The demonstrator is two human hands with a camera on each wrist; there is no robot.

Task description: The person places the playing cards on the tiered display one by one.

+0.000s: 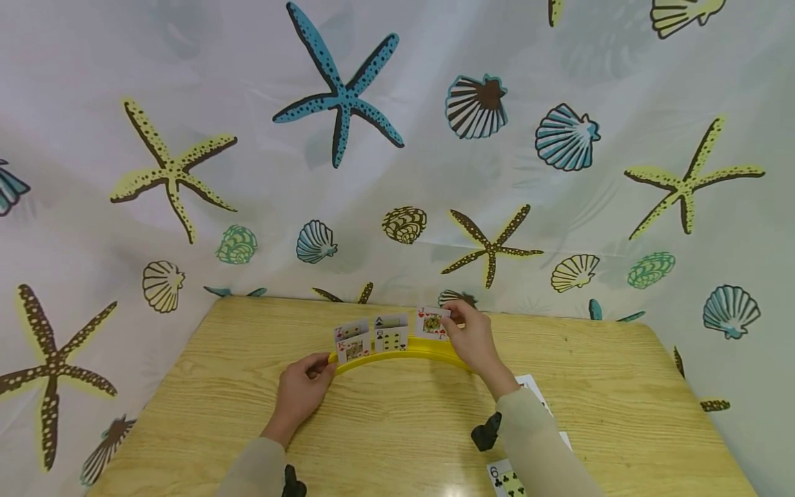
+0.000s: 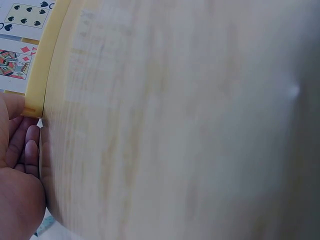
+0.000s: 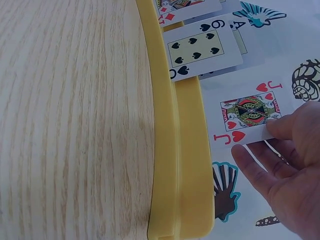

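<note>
A curved yellow card holder (image 1: 428,352) stands on the wooden table. My left hand (image 1: 301,390) pinches its left end between thumb and fingers. Near the holder's right part, my right hand (image 1: 473,342) pinches the jack of hearts (image 3: 250,112) by its right edge. The jack is upright with its lower edge at the rear of the holder; whether it sits in the slot I cannot tell. Standing in the front row are a king of diamonds (image 1: 354,348) and a six of spades (image 3: 200,52). Behind them, partly hidden, are a red seven (image 1: 350,330) and an ace (image 1: 390,321).
A six of clubs (image 1: 509,484) lies on the table (image 1: 385,421) at the near right. Other loose cards (image 1: 526,381) are partly covered by the right sleeve. A curtain (image 1: 410,179) printed with starfish and shells hangs behind the table's far edge.
</note>
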